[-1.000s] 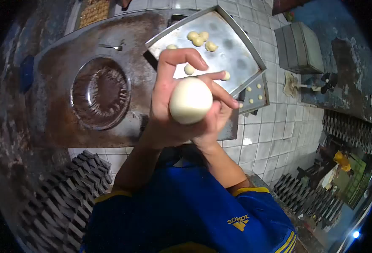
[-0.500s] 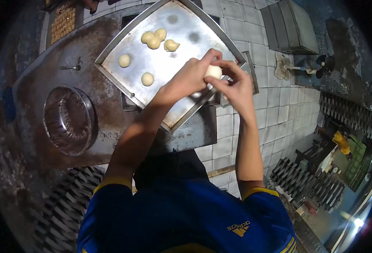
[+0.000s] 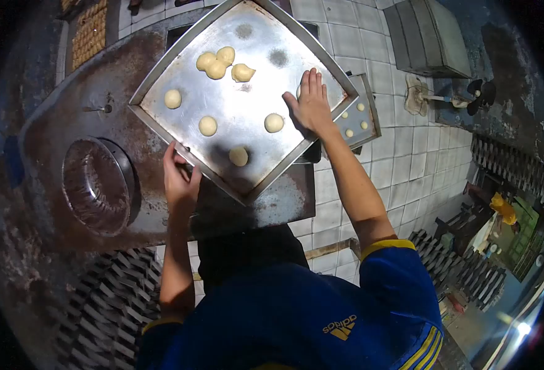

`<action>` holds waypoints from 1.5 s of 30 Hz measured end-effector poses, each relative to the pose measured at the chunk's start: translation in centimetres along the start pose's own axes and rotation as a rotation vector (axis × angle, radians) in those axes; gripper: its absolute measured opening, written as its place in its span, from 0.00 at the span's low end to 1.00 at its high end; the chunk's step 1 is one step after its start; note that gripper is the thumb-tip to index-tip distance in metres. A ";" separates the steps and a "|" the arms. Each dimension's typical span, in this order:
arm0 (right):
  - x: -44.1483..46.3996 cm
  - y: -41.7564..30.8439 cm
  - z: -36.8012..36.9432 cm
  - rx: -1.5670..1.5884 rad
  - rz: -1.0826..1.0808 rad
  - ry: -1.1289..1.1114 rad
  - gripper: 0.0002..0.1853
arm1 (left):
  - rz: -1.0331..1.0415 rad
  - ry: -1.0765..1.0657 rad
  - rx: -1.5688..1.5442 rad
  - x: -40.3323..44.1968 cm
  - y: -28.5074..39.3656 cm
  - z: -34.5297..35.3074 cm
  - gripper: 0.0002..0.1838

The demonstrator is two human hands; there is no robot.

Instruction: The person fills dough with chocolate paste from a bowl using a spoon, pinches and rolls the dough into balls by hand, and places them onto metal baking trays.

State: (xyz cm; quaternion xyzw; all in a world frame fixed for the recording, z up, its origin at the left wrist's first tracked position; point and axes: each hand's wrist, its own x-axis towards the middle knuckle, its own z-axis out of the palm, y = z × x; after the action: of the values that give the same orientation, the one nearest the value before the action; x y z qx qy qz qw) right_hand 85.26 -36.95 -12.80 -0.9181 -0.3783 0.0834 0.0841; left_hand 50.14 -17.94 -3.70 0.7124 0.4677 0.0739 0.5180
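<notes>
A square metal tray [image 3: 259, 92] lies on the table with dough balls on it. Four lumps [image 3: 216, 69] are grouped toward its far side; single balls, such as one [image 3: 274, 123] near the middle, lie apart. My right hand [image 3: 312, 105] is laid palm down over the tray's right part, fingers extended, beside a pale ball mostly hidden by the fingers. At the tray's near left edge is my left hand [image 3: 182, 177], its fingers apart and nothing in it.
A metal bowl [image 3: 97, 186] with residue inside stands on the left of the stained table [image 3: 43, 139]. A fork-like utensil [image 3: 99, 109] lies beyond it. Another tray [image 3: 370, 111] with small dough balls is at the right. A grey box [image 3: 429, 38] stands farther right.
My hands have separated: the left moved down to the tray's near left edge, the right flattened over the tray's right side. The dough ball they held is now mostly hidden by my right fingers.
</notes>
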 end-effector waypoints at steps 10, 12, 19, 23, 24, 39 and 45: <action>7.7 -12.7 -3.2 0.163 -0.291 -0.042 0.17 | 0.023 -0.077 -0.224 -3.8 -3.9 0.4 0.41; 9.6 -14.3 -1.3 0.011 -0.267 -0.106 0.12 | 0.033 -0.029 -0.142 -3.9 -1.5 -0.4 0.41; 7.9 -16.5 -6.0 0.793 -0.336 -0.651 0.16 | -0.014 0.000 -0.599 -1.0 -0.9 -3.5 0.30; -3.9 -27.9 -10.5 0.930 -0.331 -0.433 0.16 | -0.049 0.035 -0.817 0.0 3.4 -6.8 0.26; -6.7 -31.2 -12.0 0.877 -0.232 -0.374 0.16 | -0.023 0.061 -0.809 -0.4 3.8 -8.1 0.27; -15.7 -57.7 -13.1 1.522 -0.009 -0.117 0.17 | 0.332 0.146 -0.931 -8.4 -2.9 -30.3 0.30; -18.4 -61.0 -16.1 1.391 -0.292 -0.780 0.20 | 0.268 0.034 -0.815 -8.2 -11.8 -32.1 0.18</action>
State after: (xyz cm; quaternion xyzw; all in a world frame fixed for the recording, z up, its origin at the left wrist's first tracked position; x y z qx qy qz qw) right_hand 34.35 -8.76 17.81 -0.5018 -0.3578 0.6019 0.5078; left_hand 19.76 -2.33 4.45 0.5027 0.3123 0.3309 0.7350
